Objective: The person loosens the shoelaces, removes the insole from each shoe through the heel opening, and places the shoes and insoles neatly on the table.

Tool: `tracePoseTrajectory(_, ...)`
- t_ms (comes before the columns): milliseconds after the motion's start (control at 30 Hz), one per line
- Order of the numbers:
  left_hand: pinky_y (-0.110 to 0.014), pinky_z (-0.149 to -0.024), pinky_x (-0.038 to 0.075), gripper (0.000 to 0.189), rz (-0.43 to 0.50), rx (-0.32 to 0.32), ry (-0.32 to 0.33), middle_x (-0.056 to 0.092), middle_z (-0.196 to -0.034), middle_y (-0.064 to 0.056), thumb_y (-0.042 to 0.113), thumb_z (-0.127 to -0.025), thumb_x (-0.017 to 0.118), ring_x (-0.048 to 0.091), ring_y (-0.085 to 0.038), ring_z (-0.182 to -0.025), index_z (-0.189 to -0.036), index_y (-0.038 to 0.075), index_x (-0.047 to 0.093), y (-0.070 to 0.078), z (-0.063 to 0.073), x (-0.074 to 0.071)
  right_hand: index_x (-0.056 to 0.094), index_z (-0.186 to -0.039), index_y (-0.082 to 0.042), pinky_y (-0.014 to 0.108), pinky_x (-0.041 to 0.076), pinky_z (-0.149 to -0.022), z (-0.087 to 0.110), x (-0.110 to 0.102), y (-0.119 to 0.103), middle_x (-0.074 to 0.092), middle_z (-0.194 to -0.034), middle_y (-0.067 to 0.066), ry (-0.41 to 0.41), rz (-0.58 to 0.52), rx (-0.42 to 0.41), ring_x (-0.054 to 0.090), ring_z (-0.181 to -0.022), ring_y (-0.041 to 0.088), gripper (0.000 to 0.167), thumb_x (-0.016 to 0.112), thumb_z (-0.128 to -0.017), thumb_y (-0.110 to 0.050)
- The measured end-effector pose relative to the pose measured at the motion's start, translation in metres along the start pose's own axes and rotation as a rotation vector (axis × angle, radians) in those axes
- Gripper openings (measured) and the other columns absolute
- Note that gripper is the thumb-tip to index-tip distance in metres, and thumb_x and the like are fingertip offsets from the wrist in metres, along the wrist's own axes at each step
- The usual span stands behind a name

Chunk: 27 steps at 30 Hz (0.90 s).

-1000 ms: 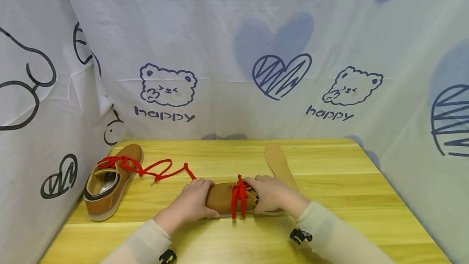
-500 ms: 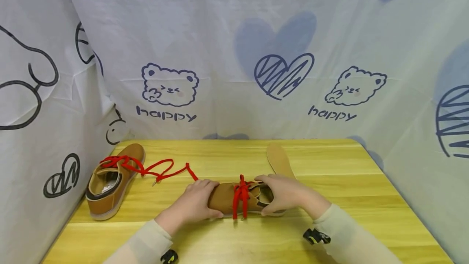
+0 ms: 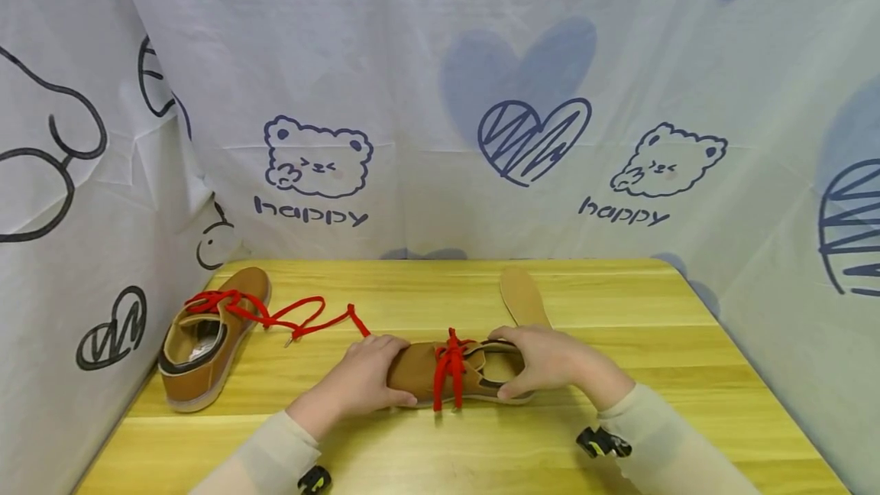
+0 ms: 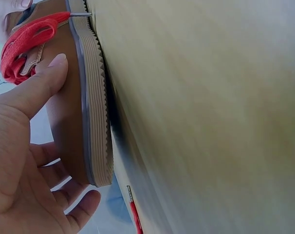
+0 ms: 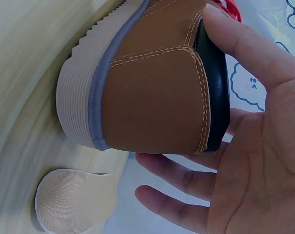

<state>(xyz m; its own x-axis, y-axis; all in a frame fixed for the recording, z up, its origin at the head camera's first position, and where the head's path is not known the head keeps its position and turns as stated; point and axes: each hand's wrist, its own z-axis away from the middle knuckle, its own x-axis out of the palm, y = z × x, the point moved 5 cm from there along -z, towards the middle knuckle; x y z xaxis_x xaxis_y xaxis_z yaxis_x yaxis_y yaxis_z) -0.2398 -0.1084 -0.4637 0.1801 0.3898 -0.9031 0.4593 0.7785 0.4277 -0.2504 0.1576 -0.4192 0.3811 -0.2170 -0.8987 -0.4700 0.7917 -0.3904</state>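
Observation:
A brown lace-up shoe lies sideways in front of the person, toe to the left, with red laces tied in a bow. Around its toe, my left hand keeps the thumb on the near side and the fingers on the far side. My right hand holds the heel end, thumb at the dark collar and fingers across the far side. Between thumb and fingers the shoe's opening shows. The right wrist view gives the stitched heel; the left wrist view shows the ridged sole along the wooden table.
A matching brown shoe stands at the table's left, its red lace trailing toward the left hand. A tan insole lies behind the right hand. Patterned white cloth hangs behind the wooden table and at both sides.
My right hand has slid right, from beside the bow to the heel end, uncovering the shoe's opening. The left hand stays on the toe and the shoe has barely moved.

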Motion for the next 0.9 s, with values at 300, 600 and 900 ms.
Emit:
tracePoseTrajectory(300,-0.055,-0.107,0.034,0.086,-0.003,-0.001,-0.003,0.058,-0.137,-0.008,0.053,-0.076,0.084,0.050,-0.031,-0.127,-0.141,0.006,0.054,0.000,0.002,-0.003,0.050,-0.145,-0.012,0.053,0.043,-0.103,-0.001,0.002,-0.001,0.059,-0.137,0.008,-0.011,-0.018,0.015,0.054,-0.126,0.035,0.088,0.085,-0.074,-0.051)
tracePoseTrajectory(600,-0.055,-0.105,0.037,0.085,-0.031,0.015,-0.012,0.057,-0.136,-0.012,0.053,-0.077,0.082,0.049,-0.033,-0.128,-0.139,0.002,0.055,0.003,0.001,-0.001,0.045,-0.149,-0.009,0.054,0.039,-0.108,-0.001,-0.004,-0.007,0.053,-0.145,0.013,-0.065,-0.005,0.011,0.049,-0.132,0.036,0.091,0.079,-0.079,-0.056)
tracePoseTrajectory(900,-0.056,-0.104,0.036,0.083,-0.016,0.011,-0.001,0.057,-0.138,-0.012,0.051,-0.079,0.081,0.049,-0.033,-0.128,-0.141,0.002,0.054,0.002,0.002,0.000,0.056,-0.140,-0.005,0.050,0.042,-0.107,-0.006,-0.029,-0.034,0.058,-0.138,0.012,-0.130,0.020,-0.049,0.053,-0.128,0.033,0.053,0.067,-0.097,-0.036)
